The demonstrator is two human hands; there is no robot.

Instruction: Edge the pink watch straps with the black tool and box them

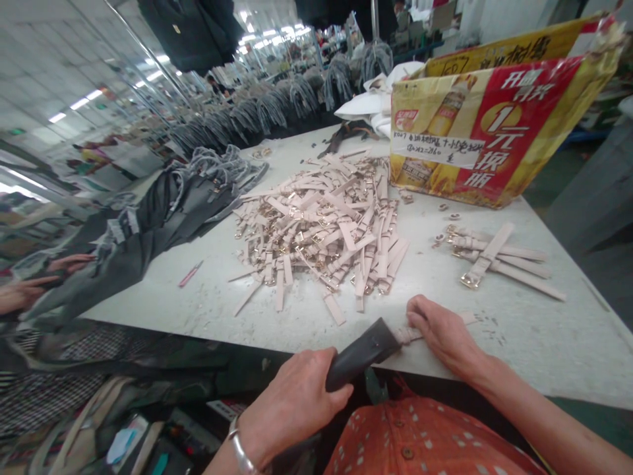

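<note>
left hand [299, 396]: forearm enters from the bottom edge, bracelet [241, 448] at the wrist, hand angled up and to the right, back of hand upward. fingers closed around a dark tool [363, 349], thumb along its lower side. tool slopes up to the right; its far end meets a pale strap [406, 335] just past the near edge of the surface [568, 356]; whether it bites the strap, cannot tell.

right hand [442, 330]: forearm comes in from the lower right, running up and leftward, low over the surface. wrist nearly straight, fingers curled and pinching the same strap, which shows on both sides of the hand; fingertips partly hidden.

beyond the hands, a heap of straps [321, 224] with buckles. right of it, a small crossed bunch [499, 254]. cardboard box [440, 132] behind. pink-handled tool [190, 274] on the left; farther left, a co-worker's hand [72, 264] on dark cloth [119, 264].
</note>
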